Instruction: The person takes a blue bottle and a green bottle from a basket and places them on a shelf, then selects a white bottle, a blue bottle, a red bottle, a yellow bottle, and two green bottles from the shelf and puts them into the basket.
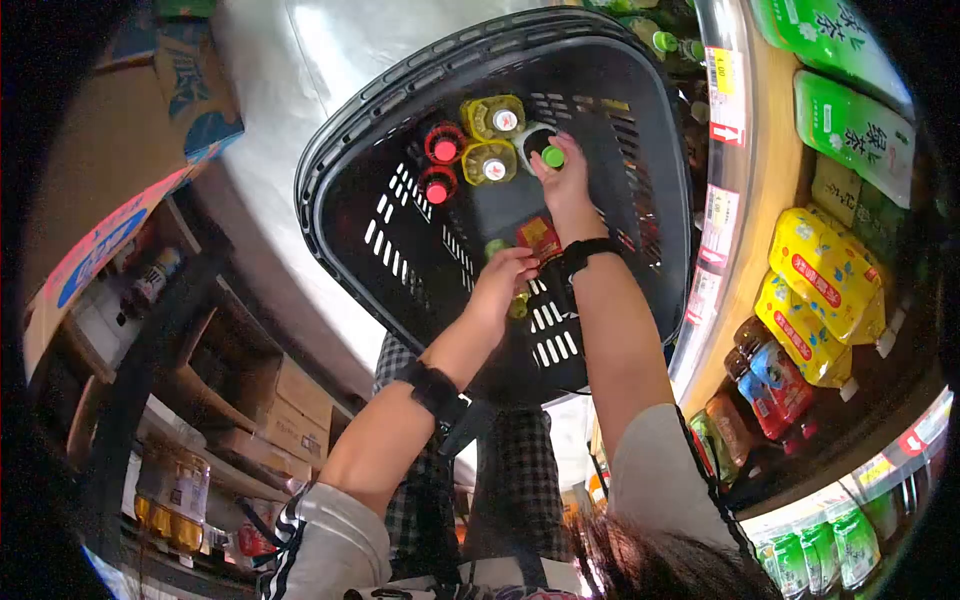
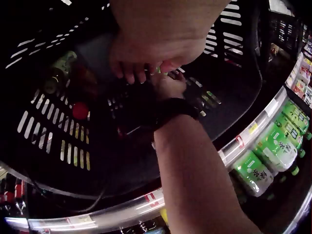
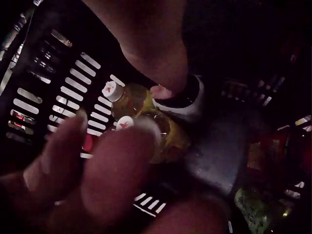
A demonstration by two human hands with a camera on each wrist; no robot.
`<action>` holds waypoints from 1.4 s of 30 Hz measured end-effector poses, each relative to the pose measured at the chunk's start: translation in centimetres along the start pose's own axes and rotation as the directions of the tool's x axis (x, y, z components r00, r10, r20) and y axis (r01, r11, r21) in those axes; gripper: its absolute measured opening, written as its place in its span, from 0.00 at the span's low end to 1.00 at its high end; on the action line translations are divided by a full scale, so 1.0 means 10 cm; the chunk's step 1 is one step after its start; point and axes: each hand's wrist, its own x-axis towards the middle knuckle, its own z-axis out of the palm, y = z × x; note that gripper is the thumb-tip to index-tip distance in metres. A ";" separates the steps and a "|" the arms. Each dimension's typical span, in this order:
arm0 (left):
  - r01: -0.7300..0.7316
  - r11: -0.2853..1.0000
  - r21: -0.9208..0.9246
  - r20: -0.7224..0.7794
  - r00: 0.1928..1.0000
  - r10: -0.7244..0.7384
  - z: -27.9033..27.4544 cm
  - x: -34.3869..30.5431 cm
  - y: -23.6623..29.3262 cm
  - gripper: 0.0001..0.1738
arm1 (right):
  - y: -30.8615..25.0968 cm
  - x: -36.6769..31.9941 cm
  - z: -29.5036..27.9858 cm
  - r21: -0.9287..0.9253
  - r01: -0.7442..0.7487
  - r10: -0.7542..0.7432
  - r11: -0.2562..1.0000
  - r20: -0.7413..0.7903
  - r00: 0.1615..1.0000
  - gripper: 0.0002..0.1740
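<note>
Inside a black shopping basket (image 1: pixel 360 100), my right hand (image 1: pixel 568 185) pinches the neck of a dark bottle with a green cap (image 1: pixel 553 157). White shows around the sides of that bottle. Beside it stand two yellow bottles with white caps (image 1: pixel 490 163) and two bottles with red caps (image 1: pixel 437 186). My left hand (image 1: pixel 500 285) hovers lower in the basket, its fingers loosely bent and holding nothing. Close by its fingertips are a red package (image 1: pixel 538 236) and a lying greenish-yellow bottle (image 1: pixel 518 306), partly hidden by the hand. In the left wrist view, the fingers hang relaxed.
Right of the basket runs a curved shelf edge with price tags (image 1: pixel 724 90). Green tea packs (image 1: pixel 855 135), yellow packs (image 1: pixel 825 270) and dark red bottles (image 1: pixel 768 385) stand on it. At left are a cardboard box (image 1: pixel 120 120) and wooden shelving (image 1: pixel 230 370). The floor (image 1: pixel 270 200) is pale.
</note>
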 end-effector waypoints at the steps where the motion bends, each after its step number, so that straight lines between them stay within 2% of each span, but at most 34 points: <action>1: 0.008 1.000 0.011 -0.001 1.000 -0.008 0.00 -0.03 -0.02 0.20 | -0.07 -0.10 0.04 -0.003 0.011 -0.011 1.000 -0.013 1.000 0.21; 2: 0.011 1.000 0.023 -0.001 1.000 -0.011 0.01 -0.07 -0.03 0.19 | -0.13 -0.27 0.05 -0.030 0.075 -0.073 0.997 0.075 0.995 0.30; 5: -0.056 0.997 0.055 0.048 0.997 0.053 0.07 -0.34 -0.01 0.18 | -0.25 -0.81 0.01 -0.141 0.101 -0.075 0.985 0.175 0.982 0.34; 7: -0.094 0.989 0.111 0.046 0.995 0.089 0.13 -0.77 0.11 0.16 | -0.22 -1.18 -0.16 -0.165 0.034 -0.003 0.986 0.184 0.983 0.36; 8: -0.192 0.964 0.184 0.094 0.980 0.177 0.15 -1.04 0.22 0.15 | -0.20 -1.44 -0.30 -0.137 -0.026 0.058 0.990 0.236 0.970 0.37; 9: -0.241 0.915 0.324 0.181 0.965 0.191 0.11 -1.26 0.33 0.15 | -0.17 -1.71 -0.32 -0.140 0.029 -0.003 0.990 0.185 0.983 0.35; 10: -0.304 0.877 0.372 0.211 0.948 0.239 0.09 -1.51 0.41 0.12 | -0.21 -2.01 -0.32 -0.192 0.039 -0.006 0.981 0.169 0.986 0.31; 11: -0.371 0.877 0.306 0.216 0.924 0.316 0.15 -1.85 0.52 0.12 | -0.26 -2.32 -0.32 -0.243 0.046 -0.009 0.969 0.154 0.988 0.27; 12: -0.419 0.800 0.430 0.255 0.906 0.338 0.15 -2.21 0.68 0.13 | -0.31 -2.65 -0.38 -0.247 0.120 -0.044 0.962 0.292 0.955 0.23; 13: -0.551 0.675 0.491 0.375 0.833 0.407 0.06 -2.50 0.79 0.14 | -0.50 -3.05 -0.34 -0.299 0.010 0.087 0.954 0.308 0.947 0.22; 15: -0.448 0.655 0.609 0.294 0.894 0.339 -0.04 -3.17 0.99 0.14 | -0.68 -3.74 -0.34 -0.241 0.040 0.064 0.970 0.409 0.910 0.21; 16: -0.537 0.578 0.615 0.365 0.843 0.396 -0.18 -3.42 0.98 0.15 | -0.62 -3.96 -0.48 -0.208 0.137 -0.015 0.968 0.502 0.865 0.22; 18: -0.485 0.570 0.663 0.287 0.869 0.404 -0.23 -3.99 1.01 0.16 | -0.65 -4.42 -0.59 -0.212 0.078 0.035 0.974 0.483 0.875 0.20; 19: -0.445 0.566 0.694 0.247 0.886 0.393 -0.28 -4.27 0.96 0.16 | -0.64 -4.58 -0.63 -0.201 0.106 0.006 0.974 0.489 0.872 0.19; 21: -0.387 0.426 0.818 0.288 0.916 0.281 -0.26 -4.74 0.91 0.20 | -0.59 -4.96 -0.84 -0.202 0.138 -0.024 0.970 0.482 0.876 0.19; 23: -0.431 0.339 0.836 0.400 0.902 0.160 -0.17 -5.04 0.77 0.21 | -0.59 -5.24 -1.03 -0.144 0.210 -0.113 0.967 0.495 0.861 0.19; 25: -0.515 0.145 0.845 0.508 0.857 0.084 0.22 -5.49 0.68 0.21 | -0.72 -5.57 -1.15 -0.055 0.276 -0.218 0.960 0.475 0.853 0.18; 26: -0.525 0.112 0.844 0.523 0.851 0.048 0.44 -5.69 0.61 0.20 | -0.74 -5.62 -1.26 0.008 0.317 -0.282 0.948 0.478 0.832 0.18; 28: -0.571 0.030 0.820 0.572 0.819 -0.046 0.88 -5.99 0.51 0.21 | -0.99 -6.04 -1.42 0.138 0.404 -0.423 0.904 0.409 0.808 0.18; 31: -0.716 -0.014 0.698 0.709 0.693 -0.132 1.47 -6.39 0.25 0.21 | -1.18 -6.42 -1.76 0.318 0.537 -0.614 0.781 0.238 0.752 0.18; 32: -0.746 -0.130 0.654 0.722 0.666 -0.186 1.63 -6.51 0.22 0.19 | -1.24 -6.57 -1.85 0.360 0.579 -0.664 0.731 0.180 0.726 0.17; 35: -0.786 -0.261 0.560 0.723 0.618 -0.308 1.94 -7.13 -0.03 0.17 | -1.36 -6.96 -2.02 0.477 0.635 -0.727 0.608 0.013 0.687 0.17; 36: -0.824 -0.304 0.479 0.747 0.564 -0.353 1.94 -7.32 -0.06 0.14 | -1.35 -7.01 -2.07 0.505 0.630 -0.722 0.589 -0.021 0.692 0.17; 39: -0.980 -0.122 0.160 0.780 0.201 -0.593 1.66 -7.88 -0.06 0.14 | -1.26 -7.06 -2.19 0.543 0.624 -0.740 0.562 -0.008 0.673 0.17; 41: -0.979 0.201 0.025 0.734 -0.119 -0.669 1.44 -8.31 -0.09 0.13 | -1.22 -7.11 -2.21 0.507 0.622 -0.722 0.597 0.002 0.692 0.16; 42: -0.965 0.243 -0.100 0.681 -0.244 -0.691 1.30 -8.44 -0.10 0.13 | -1.17 -7.11 -2.24 0.495 0.613 -0.710 0.616 0.012 0.704 0.16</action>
